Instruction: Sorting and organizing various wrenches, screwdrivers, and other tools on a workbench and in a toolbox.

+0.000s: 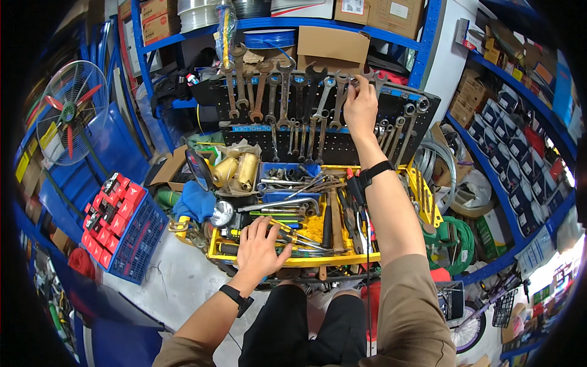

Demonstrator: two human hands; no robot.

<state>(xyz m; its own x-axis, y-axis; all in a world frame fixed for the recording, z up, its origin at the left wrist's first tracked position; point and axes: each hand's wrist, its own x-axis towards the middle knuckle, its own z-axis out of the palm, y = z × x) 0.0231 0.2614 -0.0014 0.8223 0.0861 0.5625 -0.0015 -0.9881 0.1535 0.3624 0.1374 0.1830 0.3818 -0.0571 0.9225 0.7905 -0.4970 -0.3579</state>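
**One hand in the tool tray, the other up at the wrench board**

The yellow tool tray [391, 257] is heaped with screwdrivers, pliers and a wooden-handled hammer [334, 215], too tangled to count. The left hand [262, 248] lies flat on that heap, fingers spread, gripping nothing. The right hand [361, 105] reaches up to the black pegboard [342, 145], fingertips pinched on a combination wrench [354, 81] hanging near the top right; the palm hides most of it. Roughly a dozen wrenches hang in the upper row, with smaller ones beneath. Left of the tray a clear bag holds two brass fittings [237, 170]. On the floor, a blue wire basket [143, 232] holds many red boxes, partly cut off
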